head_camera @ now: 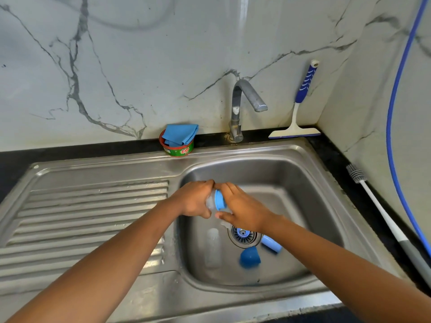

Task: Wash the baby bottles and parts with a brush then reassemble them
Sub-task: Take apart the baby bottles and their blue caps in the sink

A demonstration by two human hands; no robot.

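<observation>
Both bare forearms reach in from the lower corners and meet over the basin of the stainless-steel sink (303,173). The left hand (196,198) is curled shut around the clear body of a baby bottle (210,202), held on its side with the neck pointing right. The right hand (242,206) is closed over the bottle's blue collar ring (220,200), fingers (229,186) arched across the top and thumb beneath; the two hands touch above the ring.

On the basin floor lie further parts: a second clear bottle (213,248), lengthwise and left of the drain strainer (243,235); a small blue piece on the strainer itself; a blue dome cap (249,257) just below the strainer; and a blue cylindrical part (271,244) to its right, partly under the right forearm.

The grey-bristled bottle brush (382,213) lies untouched on the black bench (335,159) along the right wall, well apart from the hands. A blue hose (391,136) runs down that wall. Behind the sink stand the tap (241,108), a blue-handled squeegee (298,113) leaning on the marble backsplash, and a red-and-green dish-soap tub (178,150) holding a folded blue cloth (180,134). The ribbed drainboard (93,210) lies to the left.
</observation>
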